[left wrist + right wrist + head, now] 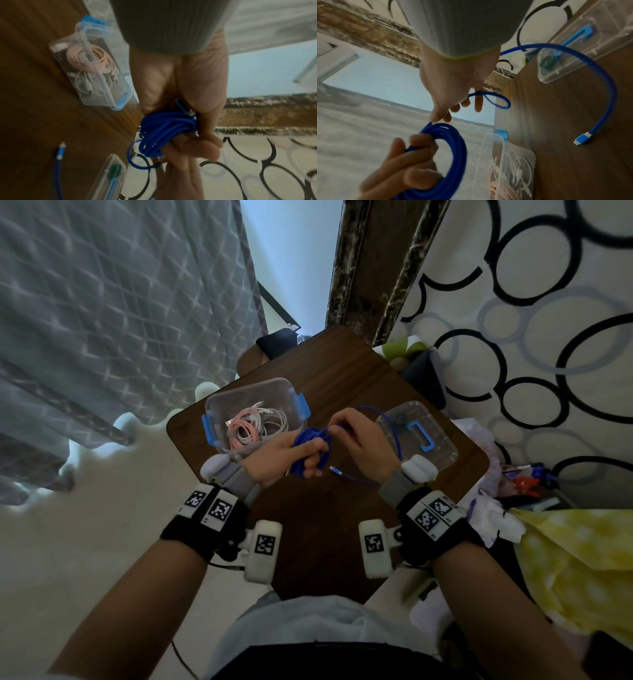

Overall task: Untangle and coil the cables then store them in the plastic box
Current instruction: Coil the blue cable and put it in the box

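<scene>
My left hand (291,455) grips a coil of blue cable (310,448) above the wooden table (325,522); its fingers (192,147) curl round the loops (164,134). My right hand (352,436) pinches a strand of the same blue cable (429,123) at the top of the coil (452,155). The loose tail (590,75) arcs over the table to a blue plug (582,138) lying on the wood. A clear plastic box (219,405) with blue clips stands behind my left hand and holds coiled pink cable (243,433) and white cable (274,419).
The box's clear lid (435,450) with a blue handle (419,436) lies on the table right of my hands. A patterned bedsheet (548,337) and clutter (527,477) lie to the right, a grey curtain (102,320) to the left.
</scene>
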The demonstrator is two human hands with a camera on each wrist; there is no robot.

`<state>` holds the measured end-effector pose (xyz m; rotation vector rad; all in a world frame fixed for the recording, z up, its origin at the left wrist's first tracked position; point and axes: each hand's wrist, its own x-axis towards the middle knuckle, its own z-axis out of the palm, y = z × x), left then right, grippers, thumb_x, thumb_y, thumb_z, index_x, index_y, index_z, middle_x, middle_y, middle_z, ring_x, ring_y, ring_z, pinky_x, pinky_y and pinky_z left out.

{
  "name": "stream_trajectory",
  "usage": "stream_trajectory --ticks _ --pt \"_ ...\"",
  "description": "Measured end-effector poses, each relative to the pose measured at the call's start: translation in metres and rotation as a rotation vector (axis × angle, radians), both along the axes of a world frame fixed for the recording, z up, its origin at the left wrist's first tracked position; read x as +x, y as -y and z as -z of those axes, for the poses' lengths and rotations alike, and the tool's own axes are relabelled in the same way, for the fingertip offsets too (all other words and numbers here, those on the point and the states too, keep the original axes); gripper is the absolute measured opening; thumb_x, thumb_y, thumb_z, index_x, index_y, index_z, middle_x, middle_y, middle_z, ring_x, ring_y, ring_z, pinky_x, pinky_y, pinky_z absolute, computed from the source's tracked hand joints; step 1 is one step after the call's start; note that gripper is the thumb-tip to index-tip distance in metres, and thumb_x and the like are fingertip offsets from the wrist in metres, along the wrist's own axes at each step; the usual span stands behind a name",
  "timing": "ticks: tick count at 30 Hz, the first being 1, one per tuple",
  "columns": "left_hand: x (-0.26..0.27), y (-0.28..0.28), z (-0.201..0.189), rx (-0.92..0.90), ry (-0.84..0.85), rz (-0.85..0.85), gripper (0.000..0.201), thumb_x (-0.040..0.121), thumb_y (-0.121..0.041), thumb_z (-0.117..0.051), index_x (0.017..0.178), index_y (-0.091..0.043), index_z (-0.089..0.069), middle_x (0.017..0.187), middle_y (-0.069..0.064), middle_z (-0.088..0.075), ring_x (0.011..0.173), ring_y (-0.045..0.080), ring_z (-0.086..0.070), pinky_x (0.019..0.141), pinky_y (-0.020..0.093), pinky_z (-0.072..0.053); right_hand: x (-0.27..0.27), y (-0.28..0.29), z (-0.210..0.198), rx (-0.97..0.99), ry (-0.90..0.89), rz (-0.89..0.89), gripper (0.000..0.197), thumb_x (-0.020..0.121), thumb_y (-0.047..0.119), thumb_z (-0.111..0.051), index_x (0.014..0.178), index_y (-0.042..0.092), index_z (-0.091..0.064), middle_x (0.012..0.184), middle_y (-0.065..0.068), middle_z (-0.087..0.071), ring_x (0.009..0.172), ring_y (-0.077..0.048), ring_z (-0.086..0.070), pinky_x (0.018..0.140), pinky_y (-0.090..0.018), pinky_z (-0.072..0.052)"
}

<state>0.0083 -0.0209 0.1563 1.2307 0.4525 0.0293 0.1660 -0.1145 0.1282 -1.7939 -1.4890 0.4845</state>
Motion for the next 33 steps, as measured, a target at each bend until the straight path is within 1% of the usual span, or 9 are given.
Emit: stream_trajectory --ticks 7,10,12,16,20,25,28,31,33 --pt "0.004 0.003 -0.004 -0.099 0.138 -0.228 0.028 0.099 -0.016 -0.031 0.085 -0.003 -0.052 0.041 -0.008 -0.039 0.036 0.004 -0.035 0.052 0.019 -0.044 -0.013 -0.001 0.008 -0.19 -0.295 0.095 0.024 0.101 0.02 -0.034 0.087 0.015 -0.052 0.064 0.002 -0.051 0.053 -0.002 -0.047 0.059 -0.034 -0.042" --pt "0.002 0.008 -0.003 0.006 0.104 -0.254 0.031 0.097 -0.016 -0.037 0.089 0.009 -0.055 0.037 -0.006 -0.04 0.038 0.004 -0.04 0.065 0.024 -0.046 -0.025 -0.005 0.004 -0.199 -0.306 0.042 0.019 0.097 0.013 -0.044 0.107 0.007 -0.059 0.081 -0.001 -0.061 0.068 -0.005 -0.055 0.066 -0.021 -0.044" --pt "0.001 0.011 -0.004 -0.009 0.119 -0.247 0.028 0.096 -0.014 -0.036 0.096 0.005 -0.057 0.04 -0.004 -0.046 0.04 0.005 -0.04 0.074 0.025 -0.051 -0.025 -0.006 0.001 -0.238 -0.28 0.028 0.021 0.096 0.012 -0.046 0.112 0.006 -0.059 0.084 0.002 -0.06 0.07 -0.001 -0.054 0.064 -0.011 -0.04" --pt "0.003 0.008 0.0 -0.087 0.162 -0.341 0.035 0.099 -0.014 -0.029 0.116 0.009 -0.049 0.073 -0.002 -0.066 0.047 0.004 -0.046 0.081 0.021 -0.05 -0.027 -0.005 0.001 -0.45 -0.351 -0.038 0.024 0.1 0.022 -0.034 0.108 0.009 -0.053 0.065 0.002 -0.05 0.054 -0.01 -0.049 0.052 -0.024 -0.049" --pt "0.005 0.0 0.003 -0.099 0.213 -0.421 0.027 0.1 -0.015 -0.029 0.118 -0.017 -0.049 0.104 -0.007 -0.07 0.076 0.005 -0.064 0.081 0.022 -0.052 -0.038 0.0 0.009 -0.585 -0.286 -0.189 0.016 0.099 0.021 -0.037 0.108 0.016 -0.049 0.07 0.002 -0.048 0.061 -0.008 -0.05 0.058 -0.028 -0.055" --pt "0.006 -0.004 0.012 0.511 0.077 -0.178 0.026 0.099 -0.019 -0.032 0.114 -0.035 -0.045 0.124 -0.009 -0.054 0.098 -0.004 -0.061 0.099 0.024 -0.043 -0.038 0.003 0.002 -0.571 -0.145 -0.196 0.018 0.099 0.019 -0.038 0.108 0.012 -0.052 0.071 0.007 -0.049 0.06 -0.005 -0.048 0.054 -0.018 -0.039" --pt "0.005 -0.007 0.02 0.765 -0.072 -0.071 0.032 0.099 -0.024 -0.034 0.128 -0.014 -0.044 0.117 -0.01 -0.06 0.099 -0.001 -0.06 0.089 0.009 -0.042 -0.034 0.003 -0.004 -0.551 -0.043 -0.217 0.016 0.098 0.02 -0.04 0.105 0.013 -0.053 0.07 0.007 -0.049 0.058 -0.004 -0.048 0.056 -0.018 -0.036" --pt "0.003 -0.009 0.024 1.107 -0.297 0.106 0.029 0.099 -0.027 -0.034 0.112 -0.004 -0.048 0.096 0.007 -0.065 0.084 0.019 -0.062 0.078 0.026 -0.045 -0.03 0.003 -0.009 -0.57 0.012 -0.252 0.018 0.098 0.024 -0.04 0.106 0.013 -0.053 0.077 0.001 -0.054 0.063 -0.009 -0.052 0.062 -0.021 -0.041" --pt "0.002 -0.006 0.025 1.187 -0.376 0.208 0.027 0.099 -0.029 -0.034 0.103 -0.005 -0.048 0.081 0.006 -0.056 0.07 0.019 -0.054 0.068 0.028 -0.041 -0.028 0.005 -0.01 -0.598 0.108 -0.263 0.018 0.098 0.028 -0.04 0.101 0.017 -0.053 0.08 0.0 -0.057 0.07 -0.013 -0.055 0.068 -0.028 -0.045"
